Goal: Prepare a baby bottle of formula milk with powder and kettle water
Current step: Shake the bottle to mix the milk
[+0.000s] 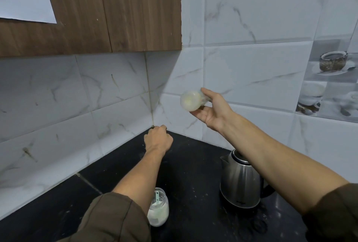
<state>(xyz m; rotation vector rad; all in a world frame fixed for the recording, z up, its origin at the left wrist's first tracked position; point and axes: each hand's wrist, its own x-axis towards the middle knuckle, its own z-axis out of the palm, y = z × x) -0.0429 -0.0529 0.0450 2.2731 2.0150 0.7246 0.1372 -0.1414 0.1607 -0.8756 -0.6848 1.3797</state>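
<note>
My right hand [211,112] is raised in front of the tiled wall and holds a clear baby bottle [192,100] tipped on its side, blurred, with milky liquid inside. My left hand [157,139] hovers as a closed fist over the back corner of the black counter [193,174]; nothing shows in it. A steel electric kettle [241,180] stands on the counter under my right forearm. An open glass jar of white powder [157,209] with a pale green scoop in it stands by my left elbow.
White marble-look tiled walls [251,67] meet at the corner behind the counter. A brown wooden wall cabinet [108,13] hangs above on the left. The black counter carries specks of spilled powder.
</note>
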